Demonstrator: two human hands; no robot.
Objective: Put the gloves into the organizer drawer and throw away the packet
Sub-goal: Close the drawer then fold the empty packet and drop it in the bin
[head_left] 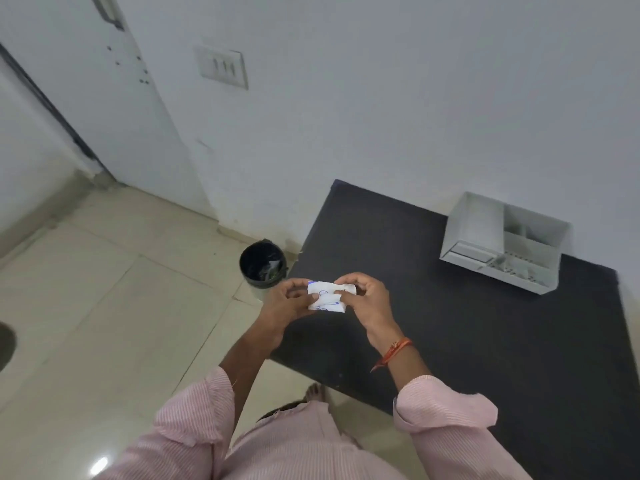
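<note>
A small white packet with blue print is held between both hands above the left edge of the black table. My left hand pinches its left side and my right hand pinches its top right corner. Whether gloves are inside cannot be seen. The white organizer stands at the table's far right against the wall, with a shut drawer low on its front. A black bin stands on the floor just left of the table, beyond my left hand.
Beige tiled floor spreads to the left. A white door and a wall switch plate are behind. A bare foot shows by the table's near corner.
</note>
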